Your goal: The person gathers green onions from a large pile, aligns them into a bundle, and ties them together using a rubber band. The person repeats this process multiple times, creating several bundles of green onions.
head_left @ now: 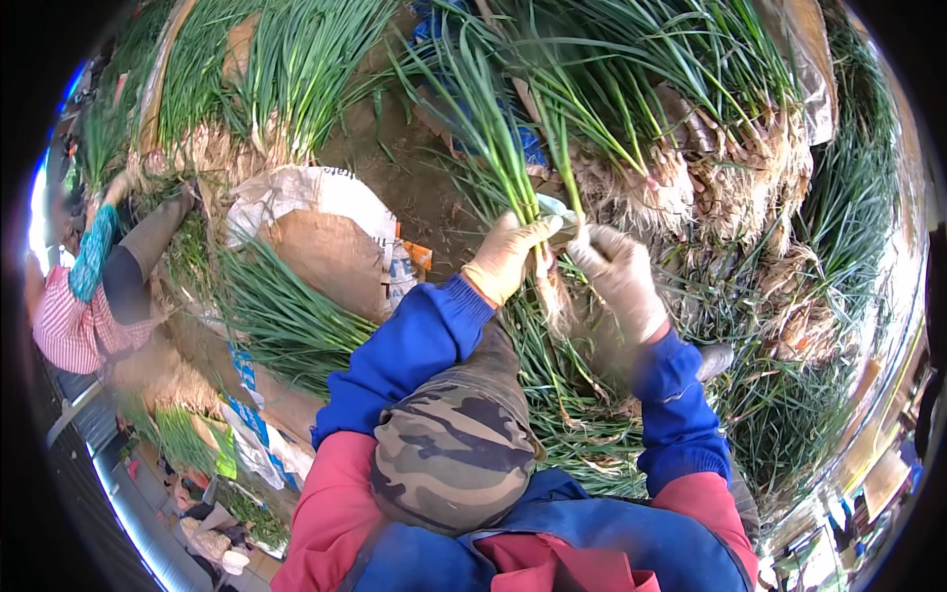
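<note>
My left hand point(501, 257), in a pale glove, grips a small bunch of spring onions point(494, 140) around their lower stems. Their leaves point away from me, and the pale roots hang below the fist. Close beside it, my gloved right hand point(623, 280) pinches one separate spring onion point(564, 152) near its white base. A pale bluish-green piece point(555, 207) shows between the two hands; what it is cannot be made out. Beneath the hands lie loose green leaves and trimmings point(570, 399).
Large piles of rooted spring onions point(755, 163) lie ahead right, with more point(296, 74) ahead left. A printed sack point(325, 192) and a leafy bundle point(296, 318) sit left of my camouflage-covered knee point(451, 451). Another person point(96, 303) works at far left.
</note>
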`<control>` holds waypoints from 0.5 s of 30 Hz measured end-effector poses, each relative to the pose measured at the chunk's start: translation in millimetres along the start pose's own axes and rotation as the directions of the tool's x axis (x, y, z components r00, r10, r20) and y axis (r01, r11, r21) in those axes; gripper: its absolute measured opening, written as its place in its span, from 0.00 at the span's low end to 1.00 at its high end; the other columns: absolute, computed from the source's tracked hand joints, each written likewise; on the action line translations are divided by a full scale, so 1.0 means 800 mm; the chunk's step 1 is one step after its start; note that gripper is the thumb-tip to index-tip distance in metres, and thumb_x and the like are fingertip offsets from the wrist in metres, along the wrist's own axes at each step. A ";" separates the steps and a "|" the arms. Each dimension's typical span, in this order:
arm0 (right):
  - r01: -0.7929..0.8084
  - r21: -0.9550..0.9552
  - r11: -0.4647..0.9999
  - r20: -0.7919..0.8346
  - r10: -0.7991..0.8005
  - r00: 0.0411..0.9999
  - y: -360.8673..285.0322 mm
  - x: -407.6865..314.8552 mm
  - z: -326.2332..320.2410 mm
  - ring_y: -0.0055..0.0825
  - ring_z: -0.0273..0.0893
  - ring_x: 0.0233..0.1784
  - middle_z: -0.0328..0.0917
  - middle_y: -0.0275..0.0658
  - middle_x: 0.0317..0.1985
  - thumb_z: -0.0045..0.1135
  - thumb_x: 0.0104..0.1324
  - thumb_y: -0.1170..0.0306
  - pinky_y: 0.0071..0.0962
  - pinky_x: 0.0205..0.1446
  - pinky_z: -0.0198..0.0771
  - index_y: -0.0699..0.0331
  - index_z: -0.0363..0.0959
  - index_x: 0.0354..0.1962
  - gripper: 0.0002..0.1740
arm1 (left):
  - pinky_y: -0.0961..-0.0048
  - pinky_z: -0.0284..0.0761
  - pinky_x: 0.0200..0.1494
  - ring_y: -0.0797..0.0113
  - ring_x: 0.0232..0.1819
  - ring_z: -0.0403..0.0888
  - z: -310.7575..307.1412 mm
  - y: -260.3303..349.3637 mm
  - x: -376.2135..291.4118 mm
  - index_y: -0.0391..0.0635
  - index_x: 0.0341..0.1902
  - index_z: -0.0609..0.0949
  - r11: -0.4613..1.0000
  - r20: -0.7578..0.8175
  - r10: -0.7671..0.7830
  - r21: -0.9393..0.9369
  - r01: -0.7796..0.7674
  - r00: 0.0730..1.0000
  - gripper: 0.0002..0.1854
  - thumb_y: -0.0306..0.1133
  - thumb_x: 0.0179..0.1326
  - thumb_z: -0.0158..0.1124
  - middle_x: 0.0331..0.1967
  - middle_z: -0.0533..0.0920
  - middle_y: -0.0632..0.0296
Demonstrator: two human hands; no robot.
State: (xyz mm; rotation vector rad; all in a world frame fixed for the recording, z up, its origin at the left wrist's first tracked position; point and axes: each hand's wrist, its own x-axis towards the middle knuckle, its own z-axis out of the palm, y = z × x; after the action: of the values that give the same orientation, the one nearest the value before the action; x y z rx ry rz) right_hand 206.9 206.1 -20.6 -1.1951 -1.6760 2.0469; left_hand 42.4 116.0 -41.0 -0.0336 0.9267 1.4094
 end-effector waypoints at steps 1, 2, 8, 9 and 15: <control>-0.035 -0.059 0.998 0.020 0.036 0.999 0.005 -0.010 0.014 0.16 0.76 0.38 0.84 0.32 0.37 0.64 0.67 0.68 0.23 0.45 0.74 0.70 0.80 0.49 0.17 | 0.70 0.81 0.40 0.66 0.39 0.84 -0.006 -0.004 0.004 0.45 0.51 0.76 1.000 0.000 0.021 0.011 -0.021 1.000 0.12 0.29 0.66 0.64 0.49 0.84 0.49; -0.062 -0.161 0.985 0.076 0.075 0.994 -0.001 -0.017 0.022 0.17 0.76 0.38 0.84 0.32 0.37 0.65 0.66 0.68 0.23 0.45 0.74 0.70 0.80 0.49 0.17 | 0.71 0.81 0.42 0.64 0.44 0.83 -0.009 -0.008 0.006 0.45 0.50 0.76 0.998 0.009 0.055 -0.010 -0.054 0.998 0.11 0.28 0.66 0.63 0.50 0.84 0.48; -0.161 0.148 0.976 -0.039 0.169 0.985 0.039 0.018 -0.036 0.16 0.74 0.37 0.83 0.33 0.37 0.61 0.70 0.61 0.21 0.43 0.72 0.71 0.79 0.50 0.21 | 0.64 0.84 0.38 0.62 0.32 0.84 0.003 -0.002 -0.015 0.45 0.44 0.75 0.987 -0.031 0.043 -0.154 -0.047 0.999 0.09 0.25 0.63 0.64 0.39 0.85 0.52; -0.132 0.058 0.990 0.002 0.132 0.991 0.000 0.020 -0.020 0.17 0.75 0.38 0.82 0.36 0.43 0.62 0.69 0.62 0.22 0.44 0.73 0.72 0.75 0.54 0.23 | 0.67 0.83 0.32 0.64 0.27 0.83 0.005 -0.009 -0.018 0.44 0.43 0.75 0.983 -0.080 0.073 -0.162 -0.085 0.994 0.09 0.25 0.63 0.65 0.36 0.85 0.54; 0.027 0.006 1.000 -0.129 -0.026 0.991 -0.001 0.051 0.041 0.28 0.83 0.41 0.83 0.46 0.47 0.61 0.68 0.70 0.28 0.45 0.78 0.74 0.73 0.56 0.22 | 0.78 0.71 0.18 0.71 0.18 0.79 0.002 -0.010 -0.019 0.43 0.39 0.78 0.949 -0.043 0.010 0.314 0.004 0.999 0.04 0.27 0.65 0.64 0.23 0.81 0.62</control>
State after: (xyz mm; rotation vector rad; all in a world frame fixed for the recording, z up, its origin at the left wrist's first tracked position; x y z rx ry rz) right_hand 157.1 209.0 -37.7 -1.2665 -1.6141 1.9155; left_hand 51.8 102.4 -35.0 0.1771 1.1798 1.2532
